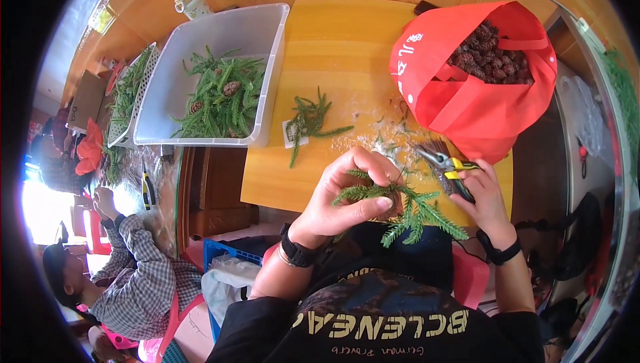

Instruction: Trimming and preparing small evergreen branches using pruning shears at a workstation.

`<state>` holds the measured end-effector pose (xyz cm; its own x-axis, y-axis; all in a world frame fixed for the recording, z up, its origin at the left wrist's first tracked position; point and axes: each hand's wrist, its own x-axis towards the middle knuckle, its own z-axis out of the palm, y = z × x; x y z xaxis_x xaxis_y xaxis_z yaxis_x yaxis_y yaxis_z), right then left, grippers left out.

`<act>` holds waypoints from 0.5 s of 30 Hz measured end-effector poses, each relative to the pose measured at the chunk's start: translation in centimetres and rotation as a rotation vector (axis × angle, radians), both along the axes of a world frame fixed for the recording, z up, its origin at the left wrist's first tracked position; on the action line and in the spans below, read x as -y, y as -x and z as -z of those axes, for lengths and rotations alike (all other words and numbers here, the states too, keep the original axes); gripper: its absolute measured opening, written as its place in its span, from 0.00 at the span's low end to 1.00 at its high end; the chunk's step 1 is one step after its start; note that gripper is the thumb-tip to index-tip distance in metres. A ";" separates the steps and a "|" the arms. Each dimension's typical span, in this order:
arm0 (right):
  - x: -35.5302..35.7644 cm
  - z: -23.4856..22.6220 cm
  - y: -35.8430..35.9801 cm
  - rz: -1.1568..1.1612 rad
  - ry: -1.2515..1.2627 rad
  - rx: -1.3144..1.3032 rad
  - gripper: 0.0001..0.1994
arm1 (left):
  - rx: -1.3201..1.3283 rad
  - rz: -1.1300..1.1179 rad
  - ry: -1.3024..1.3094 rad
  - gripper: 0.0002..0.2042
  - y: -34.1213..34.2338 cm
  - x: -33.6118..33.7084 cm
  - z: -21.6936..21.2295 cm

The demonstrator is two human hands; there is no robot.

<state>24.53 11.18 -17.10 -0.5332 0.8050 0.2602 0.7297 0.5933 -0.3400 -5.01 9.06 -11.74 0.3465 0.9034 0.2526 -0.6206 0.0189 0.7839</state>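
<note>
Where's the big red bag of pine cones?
In the head view, the red bag sits at the right of the yellow table, just beyond the right hand.

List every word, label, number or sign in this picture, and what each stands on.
I won't copy wording, only place it.
Red bag: white characters.
Black T-shirt: large pale yellow letters, upside down in this view; smaller writing above and below.
White card by the loose sprig: marks too small to read.

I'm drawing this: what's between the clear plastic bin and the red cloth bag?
In the head view, a green needly sprig with a white label, then scattered white crumbs, on the yellow table.
</note>
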 end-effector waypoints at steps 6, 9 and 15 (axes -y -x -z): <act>-0.8 -0.6 -1.2 0.001 -0.014 0.088 0.13 | -0.130 -0.062 -0.167 0.10 -1.6 -0.7 0.2; -1.2 -4.3 -0.5 0.008 0.100 -0.169 0.12 | -0.160 -0.020 -0.226 0.10 -2.7 -0.7 0.8; -2.5 -9.7 3.2 -0.472 0.283 -0.521 0.14 | -0.220 0.029 -0.293 0.10 -4.8 -0.7 0.8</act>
